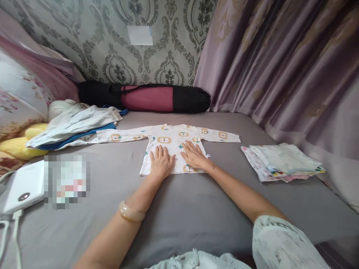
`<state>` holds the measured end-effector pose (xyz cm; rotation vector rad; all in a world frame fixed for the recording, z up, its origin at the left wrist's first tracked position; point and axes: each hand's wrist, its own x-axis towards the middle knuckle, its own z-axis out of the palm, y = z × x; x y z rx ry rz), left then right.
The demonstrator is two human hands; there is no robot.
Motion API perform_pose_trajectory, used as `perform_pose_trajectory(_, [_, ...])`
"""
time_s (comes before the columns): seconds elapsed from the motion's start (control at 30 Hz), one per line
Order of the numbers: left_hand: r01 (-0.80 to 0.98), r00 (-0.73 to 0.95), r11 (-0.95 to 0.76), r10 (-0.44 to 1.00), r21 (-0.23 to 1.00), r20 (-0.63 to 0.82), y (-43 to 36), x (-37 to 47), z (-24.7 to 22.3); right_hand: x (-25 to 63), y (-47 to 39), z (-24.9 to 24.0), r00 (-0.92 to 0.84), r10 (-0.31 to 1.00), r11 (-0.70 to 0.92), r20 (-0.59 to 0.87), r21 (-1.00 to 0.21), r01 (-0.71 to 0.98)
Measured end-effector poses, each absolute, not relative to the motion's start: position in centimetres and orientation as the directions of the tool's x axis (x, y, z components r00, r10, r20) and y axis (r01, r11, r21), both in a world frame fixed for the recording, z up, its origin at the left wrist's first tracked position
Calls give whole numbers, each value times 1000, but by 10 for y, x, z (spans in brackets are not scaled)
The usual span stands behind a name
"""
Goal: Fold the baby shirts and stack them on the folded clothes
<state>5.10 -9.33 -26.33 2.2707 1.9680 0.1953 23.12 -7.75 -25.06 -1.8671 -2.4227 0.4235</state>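
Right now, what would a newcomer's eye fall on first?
A white long-sleeved fabric top with orange-and-green prints lies spread on the grey sheet, the left hand and right hand resting on its torso. Behind it, a black-and-maroon cylindrical bag lies along the patterned wall.

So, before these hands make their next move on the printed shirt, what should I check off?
1. Shirt spread out on the bed sheet: ok.
2. Left hand and right hand both palm down on the shirt: ok.
3. Right-side sleeve stretched outward, away from other clothes: ok.
4. Left-side sleeve separate from the loose clothes pile: not ok, its end meets printed cloth by the pile.
5. Folded stack apart from the shirt: ok.
6. Underside of the shirt free of creases: cannot tell, it is hidden.
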Motion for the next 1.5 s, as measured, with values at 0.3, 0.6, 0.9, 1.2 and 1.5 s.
perform_pose_trajectory(0.3, [981, 154, -145, 986, 126, -64, -94, 52, -261, 250, -115, -256, -284, 956, 265, -67, -212, 941])
perform_pose_trajectory(0.6, [980, 180, -170, 980, 107, -89, -97, 52, -254, 272, -69, -222, -313, 948, 273, -62, -347, 897])
perform_pose_trajectory(0.9, [981, 181, -174, 980, 83, -86, -94, 52, -259, 290, 4, -232, 47, 994, -13, 99, -325, 946])
perform_pose_trajectory(1.2, [980, 198, -199, 978, -13, -61, -93, 55, -252, 291, 9, -244, 67, 997, -47, 41, -370, 928])
perform_pose_trajectory(1.5, [932, 347, -342, 937, 118, -28, -34, 77, -222, 378, 17, -227, 466, 871, -327, 156, -523, 787])
